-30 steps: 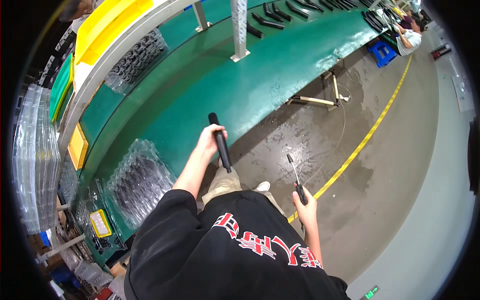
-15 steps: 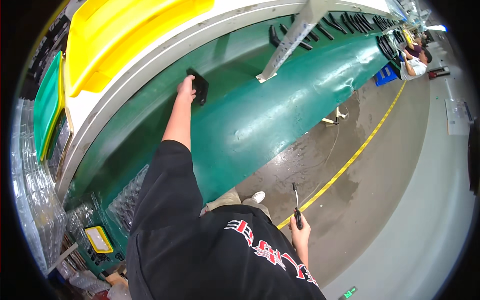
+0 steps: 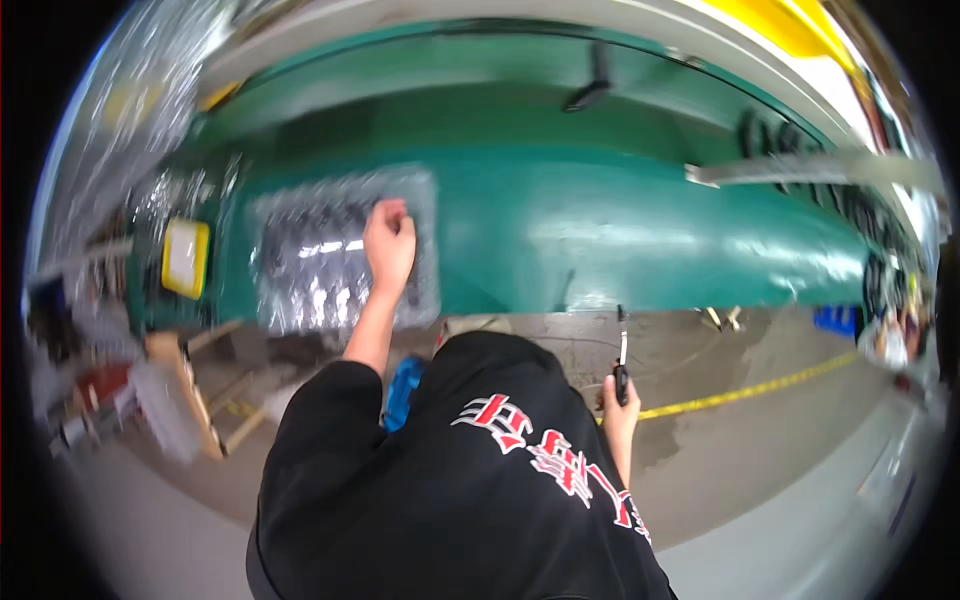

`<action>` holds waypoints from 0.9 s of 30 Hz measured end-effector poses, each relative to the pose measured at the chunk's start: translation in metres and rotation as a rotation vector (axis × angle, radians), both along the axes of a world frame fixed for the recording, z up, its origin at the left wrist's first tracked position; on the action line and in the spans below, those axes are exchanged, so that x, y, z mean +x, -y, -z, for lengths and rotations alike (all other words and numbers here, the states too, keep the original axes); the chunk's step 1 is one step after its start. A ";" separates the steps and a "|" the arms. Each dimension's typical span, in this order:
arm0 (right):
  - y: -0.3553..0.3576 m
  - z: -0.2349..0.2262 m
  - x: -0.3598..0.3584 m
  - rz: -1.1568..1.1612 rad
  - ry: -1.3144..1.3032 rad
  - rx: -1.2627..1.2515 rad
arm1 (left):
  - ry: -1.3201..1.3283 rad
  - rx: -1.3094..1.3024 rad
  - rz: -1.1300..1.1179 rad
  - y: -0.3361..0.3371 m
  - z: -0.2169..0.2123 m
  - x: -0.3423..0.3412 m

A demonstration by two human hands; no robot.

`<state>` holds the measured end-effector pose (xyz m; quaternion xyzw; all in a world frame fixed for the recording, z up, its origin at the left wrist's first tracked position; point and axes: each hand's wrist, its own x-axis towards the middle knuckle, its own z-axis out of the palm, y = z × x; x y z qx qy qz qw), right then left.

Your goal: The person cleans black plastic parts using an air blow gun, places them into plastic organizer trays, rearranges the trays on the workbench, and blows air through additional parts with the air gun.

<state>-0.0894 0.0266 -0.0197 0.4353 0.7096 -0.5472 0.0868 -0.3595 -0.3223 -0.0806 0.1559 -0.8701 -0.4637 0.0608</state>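
My left hand (image 3: 390, 245) is over the right part of a clear plastic blister tray (image 3: 425, 285) on the green table. Its fingers are curled in, and I cannot make out whether anything small is between them. Several dark items sit in the tray's pockets, blurred. My right hand (image 3: 620, 402) is closed around the black handle of a screwdriver (image 3: 623, 350), held upright just off the table's near edge. Its metal shaft ends in a dark tip. Farther back on the table rests a black angled part (image 3: 592, 82), away from both hands.
The green table (image 3: 560, 220) runs across the view. A metal post (image 3: 820, 170) crosses its right side, near several black parts (image 3: 785, 140). A yellow-rimmed tray (image 3: 186, 258) stands at the left, a yellow bin (image 3: 760, 22) at the back. A wooden frame (image 3: 188, 395) stands lower left.
The view has swung to the left. My left hand has let go of the black angled part and moved to the clear tray. My right hand still holds the screwdriver.
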 end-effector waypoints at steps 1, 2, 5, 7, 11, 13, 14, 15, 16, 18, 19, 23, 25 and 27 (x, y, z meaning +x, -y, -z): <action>-0.002 0.002 -0.003 -0.046 0.007 -0.005 | -0.079 -0.125 -0.065 0.022 -0.004 0.013; -0.004 0.004 -0.005 -0.085 0.012 -0.007 | -0.154 -0.253 -0.119 0.043 -0.007 0.026; -0.008 0.008 -0.010 -0.203 -0.028 -0.010 | -0.164 -0.599 -0.307 0.114 -0.009 0.062; -0.007 0.009 -0.010 -0.247 -0.041 -0.012 | 0.012 -0.855 -0.518 0.160 0.011 0.085; -0.012 0.003 0.006 -0.284 -0.072 0.018 | 0.276 -1.005 -0.708 0.257 0.052 0.127; -0.016 0.004 0.018 -0.285 -0.055 0.006 | 0.413 -0.784 -0.596 0.299 0.051 0.134; -0.016 0.005 0.025 -0.285 -0.041 -0.003 | 0.486 -0.677 -0.536 0.316 0.052 0.136; -0.016 0.007 0.034 -0.281 -0.026 -0.008 | 0.559 -0.568 -0.470 0.320 0.055 0.135; -0.016 0.006 0.046 -0.249 -0.011 0.009 | 0.614 -0.588 -0.397 0.310 0.046 0.124; -0.017 0.005 0.065 -0.216 0.018 0.031 | 0.654 -0.614 -0.290 0.292 0.018 0.102; -0.017 0.006 0.070 -0.208 0.028 0.038 | 0.630 -0.648 -0.298 0.294 0.012 0.098; -0.022 0.015 0.096 -0.093 0.031 0.075 | 0.266 -0.327 -0.157 0.289 0.009 0.080; -0.015 0.015 0.100 -0.159 0.168 0.148 | 0.234 0.047 -0.119 0.267 0.006 0.069; -0.013 0.032 0.114 -0.184 0.008 0.203 | 0.161 0.107 -0.003 0.236 0.015 0.049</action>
